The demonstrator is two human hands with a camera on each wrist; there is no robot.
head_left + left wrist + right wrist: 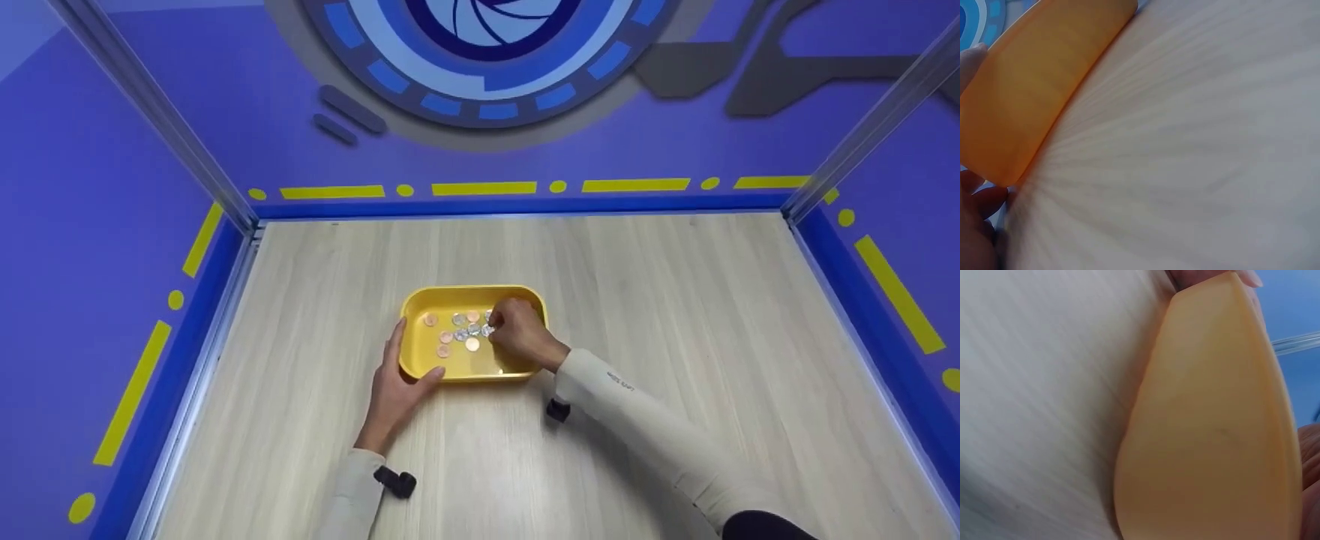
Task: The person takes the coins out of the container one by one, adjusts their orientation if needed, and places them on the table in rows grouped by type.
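Your left hand (pixel 395 386) braces the yellow tray (pixel 420 358) mid-surface (pixel 675 315), fingers straight along its 9 o'clock wall, thumb at the near corner. Your right hand (pixel 519 333) is nearer the coins (pixel 466 330), curled fingertips pinching at the cluster's 3 o'clock end; the coins run 9-to-3 along the tray's long axis.

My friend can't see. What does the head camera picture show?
A right hand reaches into a yellow tray of silver and copper coins, while the left hand rests against the tray's left side on a pale wooden table with purple walls around.
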